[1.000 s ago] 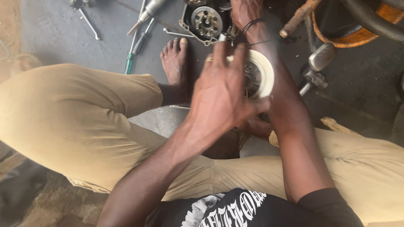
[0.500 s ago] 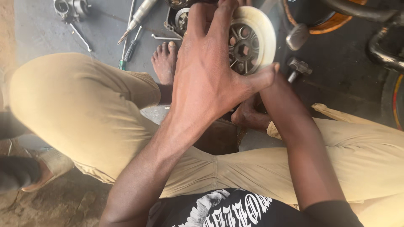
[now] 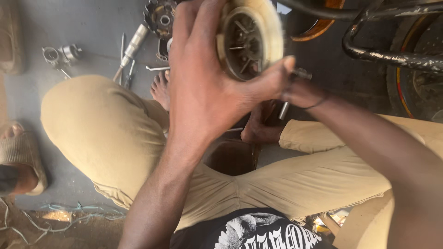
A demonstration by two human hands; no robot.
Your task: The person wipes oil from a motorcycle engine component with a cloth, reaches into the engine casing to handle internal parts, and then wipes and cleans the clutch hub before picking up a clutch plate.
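Your left hand [image 3: 203, 92] is wrapped around the round metal drum [image 3: 249, 39], fingers over its top and thumb pressed on its lower rim, so the grip is clamped shut on it; the drum is held up in the air above your knees, its spoked open face turned towards you; your right hand [image 3: 300, 90] sits behind the drum's lower right side, and you cannot tell from here whether it grips or only steadies; keep the thumb on the rim, not across the spokes, and hold the face square to your eyes; on the concrete floor [image 3: 83, 27] towards its far edge lie a socket wrench [image 3: 134, 44], a small metal fitting [image 3: 57, 54] and a toothed engine part [image 3: 159, 16]; your bare foot [image 3: 161, 87] rests near them.
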